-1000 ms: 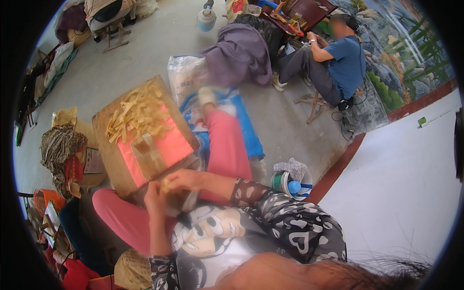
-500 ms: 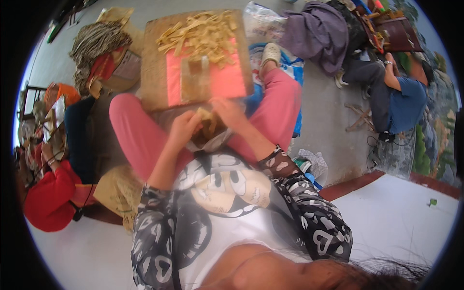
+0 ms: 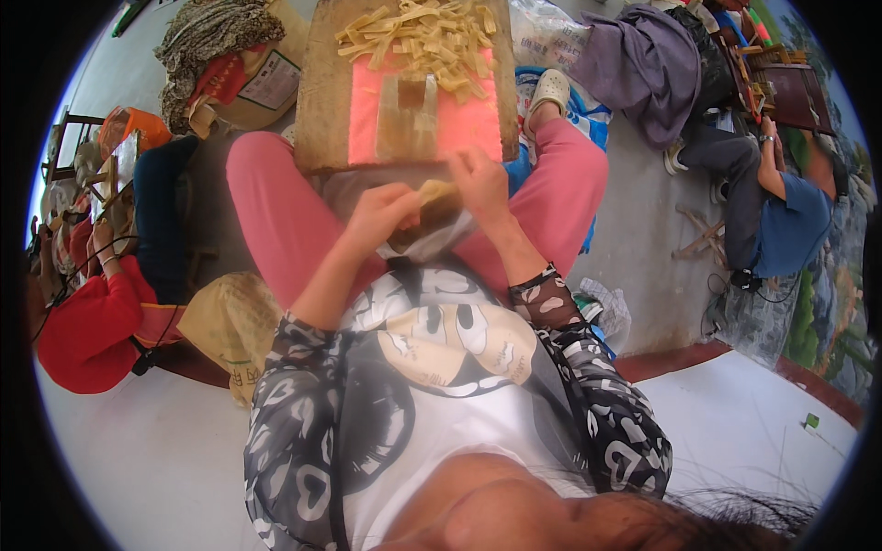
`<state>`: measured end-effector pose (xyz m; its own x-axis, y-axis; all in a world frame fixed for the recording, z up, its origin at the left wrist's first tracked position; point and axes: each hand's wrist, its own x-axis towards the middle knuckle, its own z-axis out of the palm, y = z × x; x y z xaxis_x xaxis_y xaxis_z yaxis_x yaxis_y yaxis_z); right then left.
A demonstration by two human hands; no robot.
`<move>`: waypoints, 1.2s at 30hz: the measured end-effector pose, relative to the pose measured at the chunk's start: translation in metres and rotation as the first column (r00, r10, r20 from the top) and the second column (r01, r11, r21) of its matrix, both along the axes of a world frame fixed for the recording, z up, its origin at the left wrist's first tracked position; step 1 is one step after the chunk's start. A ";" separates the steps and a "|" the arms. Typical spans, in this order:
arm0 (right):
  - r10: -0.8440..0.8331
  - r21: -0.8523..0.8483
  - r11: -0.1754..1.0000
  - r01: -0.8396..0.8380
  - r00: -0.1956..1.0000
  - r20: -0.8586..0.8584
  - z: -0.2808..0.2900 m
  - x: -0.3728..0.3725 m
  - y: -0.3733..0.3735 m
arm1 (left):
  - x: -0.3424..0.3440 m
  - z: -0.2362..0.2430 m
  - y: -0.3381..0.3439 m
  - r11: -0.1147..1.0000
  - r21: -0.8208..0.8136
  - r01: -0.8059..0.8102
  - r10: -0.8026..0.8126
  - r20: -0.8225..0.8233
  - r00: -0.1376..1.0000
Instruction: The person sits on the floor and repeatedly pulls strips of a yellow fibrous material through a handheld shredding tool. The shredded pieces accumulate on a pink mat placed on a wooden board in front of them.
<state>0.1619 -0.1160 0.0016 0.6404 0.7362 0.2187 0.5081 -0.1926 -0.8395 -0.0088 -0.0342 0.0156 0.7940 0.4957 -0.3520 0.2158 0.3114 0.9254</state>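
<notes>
My left hand (image 3: 384, 216) is closed, its fingertips pinching a pale yellow strip (image 3: 437, 191) above my lap. To its right and a little higher, my right hand (image 3: 480, 186) has its fingers drawn together. Blur hides whatever is in that pinch. Below both hands, an open plastic bag (image 3: 432, 246) lies between my thighs. Just beyond them stands a wooden board (image 3: 322, 101) with a pink cloth (image 3: 363, 124) on it. A brownish translucent slab (image 3: 393, 124) rests on the cloth, and several loose yellow strips (image 3: 418, 41) are heaped at the far side.
Left of the board sits a sack (image 3: 266, 87) with a grey fibrous bundle on top. A purple-grey cloth (image 3: 634, 69) lies at the far right. Two people work nearby, one in red (image 3: 87, 321) at left, one in blue (image 3: 781, 220) at right. A tan sack (image 3: 230, 326) is by my left side.
The view has shifted, so the board sits higher and further right. My right hand has risen away from the left, which keeps the yellow strip.
</notes>
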 end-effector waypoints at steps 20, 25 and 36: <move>0.341 -0.017 0.934 -0.357 0.905 -0.256 -0.004 -0.018 -0.002 | 0.002 0.000 0.002 0.866 -0.498 0.054 -0.054 0.015 0.998; 0.327 -0.003 0.944 -0.330 0.937 -0.120 -0.003 -0.016 0.000 | 0.004 -0.010 0.002 0.839 -0.544 0.022 0.014 0.062 0.998; 0.251 -0.057 0.966 -0.251 0.968 0.001 0.007 -0.005 0.001 | -0.003 -0.002 0.010 0.844 -0.537 -0.002 0.052 0.078 0.996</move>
